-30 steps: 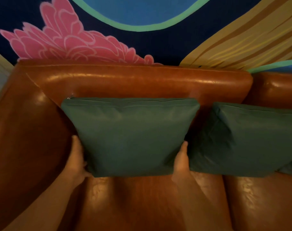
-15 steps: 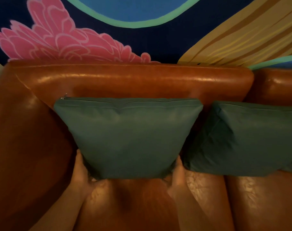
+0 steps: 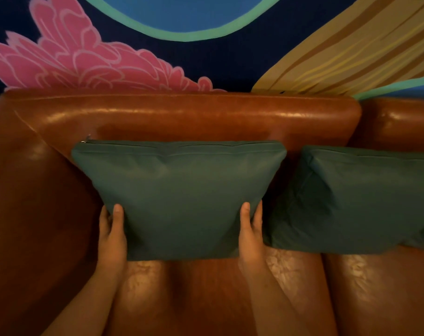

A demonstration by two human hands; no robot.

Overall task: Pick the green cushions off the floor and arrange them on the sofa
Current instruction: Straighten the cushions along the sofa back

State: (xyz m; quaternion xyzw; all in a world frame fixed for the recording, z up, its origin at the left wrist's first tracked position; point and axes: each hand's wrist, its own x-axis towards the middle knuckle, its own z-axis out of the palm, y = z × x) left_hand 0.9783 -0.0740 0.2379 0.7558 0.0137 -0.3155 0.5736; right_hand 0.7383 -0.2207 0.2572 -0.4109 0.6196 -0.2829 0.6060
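Note:
A green cushion [image 3: 179,197] stands upright on the seat of the brown leather sofa [image 3: 182,117], leaning on the backrest with its zipper edge on top. My left hand [image 3: 111,236] grips its lower left edge, thumb on the front and fingers behind. At the lower right edge my right hand [image 3: 251,235] holds it the same way. To the right a second green cushion [image 3: 356,200] leans on the backrest, close beside the first.
The sofa's left armrest [image 3: 31,202] rises just left of my left hand. A seam between seat sections [image 3: 325,287] runs below the second cushion. A painted mural wall [image 3: 206,61] stands behind the sofa.
My hands have slid up from the cushion's bottom corners to its lower side edges, with the thumbs now on the front face. The cushion stays against the backrest.

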